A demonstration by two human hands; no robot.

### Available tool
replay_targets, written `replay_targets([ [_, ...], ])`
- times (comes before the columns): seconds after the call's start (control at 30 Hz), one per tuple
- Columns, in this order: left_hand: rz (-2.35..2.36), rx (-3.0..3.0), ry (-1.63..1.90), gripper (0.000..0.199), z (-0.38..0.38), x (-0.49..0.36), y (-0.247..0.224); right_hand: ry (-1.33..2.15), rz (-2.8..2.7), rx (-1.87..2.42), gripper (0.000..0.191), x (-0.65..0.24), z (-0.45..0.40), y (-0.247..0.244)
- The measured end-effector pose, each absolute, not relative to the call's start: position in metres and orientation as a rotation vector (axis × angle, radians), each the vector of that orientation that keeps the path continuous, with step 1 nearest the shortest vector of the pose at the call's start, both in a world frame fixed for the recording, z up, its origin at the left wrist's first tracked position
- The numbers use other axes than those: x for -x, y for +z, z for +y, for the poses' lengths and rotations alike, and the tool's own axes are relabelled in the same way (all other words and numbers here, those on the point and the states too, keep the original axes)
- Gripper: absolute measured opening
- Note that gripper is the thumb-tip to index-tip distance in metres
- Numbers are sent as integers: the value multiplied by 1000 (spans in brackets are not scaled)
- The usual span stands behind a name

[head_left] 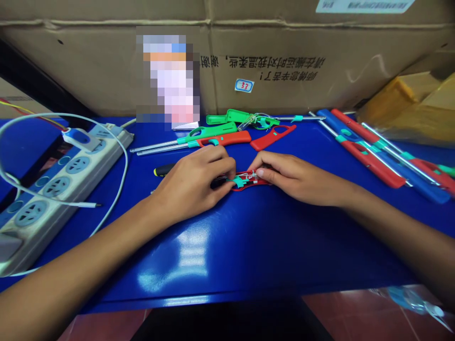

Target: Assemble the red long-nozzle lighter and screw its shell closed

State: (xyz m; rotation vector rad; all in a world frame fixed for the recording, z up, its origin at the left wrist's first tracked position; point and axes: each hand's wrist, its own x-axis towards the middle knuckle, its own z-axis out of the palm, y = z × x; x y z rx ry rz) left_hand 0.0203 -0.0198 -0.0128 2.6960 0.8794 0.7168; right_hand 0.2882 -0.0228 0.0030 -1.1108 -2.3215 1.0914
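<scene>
Between my hands lies an opened red gas lighter (245, 182), its inner parts and teal trigger showing. My left hand (202, 177) pinches its left end near the trigger, fingers closed. Thumb and fingers of my right hand (296, 179) close on its right end, by the small clear and white parts. Just beyond sits a loose red handle shell (273, 138). A black tool handle with a yellow end (164, 170) is partly hidden behind my left hand. Farther back are a whole red lighter (231, 138), a green lighter (213, 130) and an opened green lighter (263, 121).
Several red and blue lighters (380, 156) are piled at the right. A white power strip (76, 166) with a looping white cable (124, 175) occupies the left. A large cardboard box (284, 38) walls off the back, with a pixelated upright object (174, 80) before it.
</scene>
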Motion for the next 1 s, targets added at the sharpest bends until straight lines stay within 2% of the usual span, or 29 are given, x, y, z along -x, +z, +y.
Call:
replay_targets([
  [0.53, 856, -2555, 926, 10, -15, -23, -20, 1280, -2193, 1123, 23, -294, -15, -1],
  [0.8, 901, -2546, 879, 16, -18, -25, -20, 1629, -1990, 1197, 24, -297, -18, -1],
  [1.0, 914, -2597, 894, 13, -19, -26, -22, 1609, -1995, 1145, 23, -297, -17, -4],
])
